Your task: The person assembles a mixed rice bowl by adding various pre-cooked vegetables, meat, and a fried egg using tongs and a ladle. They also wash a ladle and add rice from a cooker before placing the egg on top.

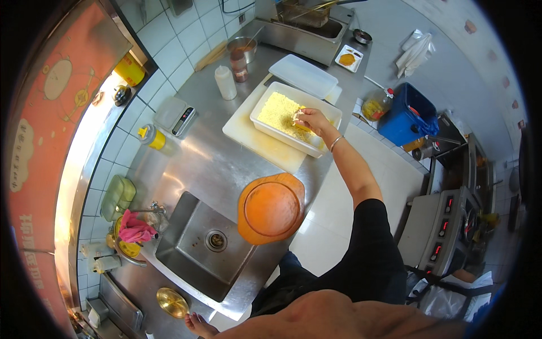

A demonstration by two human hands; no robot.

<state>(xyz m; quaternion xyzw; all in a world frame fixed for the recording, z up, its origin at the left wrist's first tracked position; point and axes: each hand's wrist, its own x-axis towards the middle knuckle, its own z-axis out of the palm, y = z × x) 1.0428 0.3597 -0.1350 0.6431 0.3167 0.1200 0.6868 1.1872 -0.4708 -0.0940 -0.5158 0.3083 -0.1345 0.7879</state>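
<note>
Right hand [309,120] reaching into a shallow white rectangular plastic tub [265,125] of pale yellow breadcrumbs [278,111], fingers curled down around a small crumb-coated piece [301,126], barely visible under the fingers. Silver bangle [336,142] on the wrist. Left hand out of sight. Tub resting on a white cutting board [248,135] near the front edge of a stainless steel desk [209,164]; matching white lid [303,75] just behind. Round orange plastic board [271,208] closer in, partly overhanging a steel sink [195,248]. White squeeze bottle [226,83] and small digital scale [176,116] further left. Likely risks: crumbs spilling over the tub's low wall, or the tub sliding toward the desk edge under pressing.
</note>
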